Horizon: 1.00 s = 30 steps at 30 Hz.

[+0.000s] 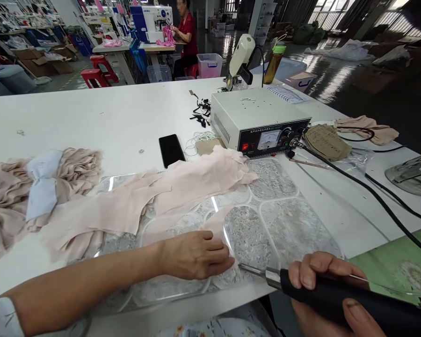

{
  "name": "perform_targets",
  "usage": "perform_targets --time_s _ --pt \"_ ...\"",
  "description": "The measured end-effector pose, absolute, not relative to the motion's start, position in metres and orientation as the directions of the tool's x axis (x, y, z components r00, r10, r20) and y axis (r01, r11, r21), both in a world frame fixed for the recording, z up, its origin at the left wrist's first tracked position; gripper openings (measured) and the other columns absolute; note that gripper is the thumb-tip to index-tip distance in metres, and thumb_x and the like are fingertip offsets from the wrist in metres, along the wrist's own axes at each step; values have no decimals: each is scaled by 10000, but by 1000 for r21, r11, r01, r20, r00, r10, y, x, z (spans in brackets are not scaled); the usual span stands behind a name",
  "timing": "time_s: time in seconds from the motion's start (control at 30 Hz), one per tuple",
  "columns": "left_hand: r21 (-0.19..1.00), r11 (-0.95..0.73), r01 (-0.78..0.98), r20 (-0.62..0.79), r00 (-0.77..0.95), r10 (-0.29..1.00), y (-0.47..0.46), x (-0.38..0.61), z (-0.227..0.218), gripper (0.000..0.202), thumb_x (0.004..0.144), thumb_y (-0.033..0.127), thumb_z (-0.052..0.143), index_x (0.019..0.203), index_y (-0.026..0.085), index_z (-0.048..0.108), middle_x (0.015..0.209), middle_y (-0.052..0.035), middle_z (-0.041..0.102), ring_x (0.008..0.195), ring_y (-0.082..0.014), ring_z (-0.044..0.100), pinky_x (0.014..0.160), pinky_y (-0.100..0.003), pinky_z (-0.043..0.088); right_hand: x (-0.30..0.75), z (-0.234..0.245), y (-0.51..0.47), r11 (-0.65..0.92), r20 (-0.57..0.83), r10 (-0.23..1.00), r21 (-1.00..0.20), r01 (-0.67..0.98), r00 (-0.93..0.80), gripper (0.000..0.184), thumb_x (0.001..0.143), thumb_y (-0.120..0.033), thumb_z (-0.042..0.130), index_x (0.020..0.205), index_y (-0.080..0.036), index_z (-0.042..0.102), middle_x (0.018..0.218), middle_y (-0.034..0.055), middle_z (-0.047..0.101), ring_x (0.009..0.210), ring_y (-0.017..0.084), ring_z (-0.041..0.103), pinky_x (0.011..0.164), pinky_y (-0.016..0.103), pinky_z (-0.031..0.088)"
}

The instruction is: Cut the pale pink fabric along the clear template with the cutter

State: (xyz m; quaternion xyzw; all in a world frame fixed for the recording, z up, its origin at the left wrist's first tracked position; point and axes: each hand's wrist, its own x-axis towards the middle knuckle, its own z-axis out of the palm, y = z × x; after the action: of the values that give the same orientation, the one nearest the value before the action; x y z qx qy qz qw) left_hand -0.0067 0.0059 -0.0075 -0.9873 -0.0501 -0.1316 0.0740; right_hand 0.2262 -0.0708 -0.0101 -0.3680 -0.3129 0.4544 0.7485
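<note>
My left hand (199, 255) lies closed on the clear patterned mat (284, 220), fingers pressed together over a small pale pink fabric piece (221, 219). Part of that piece is hidden beneath the hand. My right hand (323, 281) is wrapped around a black-handled pen-like tool (337, 299) with a thin metal tip. Its tip points left, just short of my left fingertips. Behind my left hand lies a loose stack of pale pink cut fabric (203, 175). More pink fabric pieces (101, 215) spread to the left.
A grey control box (259, 117) with a meter stands behind the mat; a black cable (365, 182) runs from it to the right. A phone (171, 150), tied fabric bundles (79, 171) and a glass jar (414, 173) lie around. A co-worker (187, 35) sits at a sewing machine (150, 25).
</note>
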Motion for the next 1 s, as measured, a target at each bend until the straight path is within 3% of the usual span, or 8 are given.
perform_targets --time_s 0.53,1.0 --pt "-171 -979 113 245 967 68 6 -6 -7 188 959 110 501 1117 107 603 885 -63 595 752 -130 538 594 -268 403 221 -5 -67 316 136 906 -847 -428 400 152 755 -322 602 864 -219 577 781 -4 482 596 118 468 514 302 464" --pt "-162 -981 110 264 962 64 7 -6 -7 153 942 126 548 1080 104 610 883 -71 599 740 -135 545 587 -275 409 220 2 -65 360 245 913 -862 -357 327 89 797 -293 606 827 -215 574 730 -8 504 572 115 489 480 277 480"
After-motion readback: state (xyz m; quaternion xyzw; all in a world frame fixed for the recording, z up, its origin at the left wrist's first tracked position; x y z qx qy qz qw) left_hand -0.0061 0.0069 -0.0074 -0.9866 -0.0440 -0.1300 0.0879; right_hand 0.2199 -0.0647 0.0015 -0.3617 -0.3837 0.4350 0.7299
